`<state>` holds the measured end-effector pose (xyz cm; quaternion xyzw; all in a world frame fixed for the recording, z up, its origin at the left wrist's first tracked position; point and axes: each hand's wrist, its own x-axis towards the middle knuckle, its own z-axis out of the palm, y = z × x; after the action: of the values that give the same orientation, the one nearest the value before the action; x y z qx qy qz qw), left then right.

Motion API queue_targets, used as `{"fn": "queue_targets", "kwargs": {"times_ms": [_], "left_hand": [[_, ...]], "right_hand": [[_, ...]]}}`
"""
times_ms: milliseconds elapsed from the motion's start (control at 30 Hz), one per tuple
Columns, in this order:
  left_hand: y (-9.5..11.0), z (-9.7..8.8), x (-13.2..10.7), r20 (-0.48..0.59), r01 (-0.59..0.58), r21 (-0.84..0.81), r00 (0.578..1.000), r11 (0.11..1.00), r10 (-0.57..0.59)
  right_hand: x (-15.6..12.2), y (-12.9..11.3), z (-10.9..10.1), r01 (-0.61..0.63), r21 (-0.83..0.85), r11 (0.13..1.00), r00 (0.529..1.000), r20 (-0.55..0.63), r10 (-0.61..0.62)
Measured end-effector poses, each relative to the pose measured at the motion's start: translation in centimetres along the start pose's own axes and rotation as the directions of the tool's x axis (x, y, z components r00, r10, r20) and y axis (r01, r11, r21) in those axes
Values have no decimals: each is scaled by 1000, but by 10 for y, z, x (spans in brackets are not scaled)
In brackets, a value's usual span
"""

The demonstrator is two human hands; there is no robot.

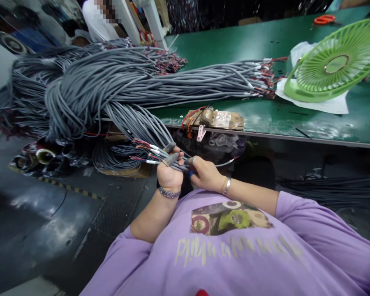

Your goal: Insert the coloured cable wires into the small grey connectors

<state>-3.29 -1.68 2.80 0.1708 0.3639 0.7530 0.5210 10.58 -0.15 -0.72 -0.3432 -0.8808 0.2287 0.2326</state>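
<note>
Gathering step, seemingly — left hand clutches grey cables, right hand pinches some alongside — next likely needs steady hold.

Green bench bore grey cables, a cardboard piece at near edge, orange-handled scissors, white sheeting beneath green fan.
</note>
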Motion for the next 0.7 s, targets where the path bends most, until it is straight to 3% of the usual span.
{"fn": "queue_targets", "kwargs": {"times_ms": [100,400,567,700], "left_hand": [[-3,6,-2,5,1,12,1000,1000,-1],[-11,11,-2,-30,23,-19,999,1000,-24],[11,5,1,-76,-3,-37,997,999,1],[31,-7,1,-12,1,10,1000,1000,-1]], "right_hand": [[-1,2,2,31,93,995,997,-70,-24],[0,12,10,77,42,996,993,-92,-73],[-7,33,13,95,9,995,995,-23,-94],[-15,60,14,-78,120,990,994,-65,86]]}}
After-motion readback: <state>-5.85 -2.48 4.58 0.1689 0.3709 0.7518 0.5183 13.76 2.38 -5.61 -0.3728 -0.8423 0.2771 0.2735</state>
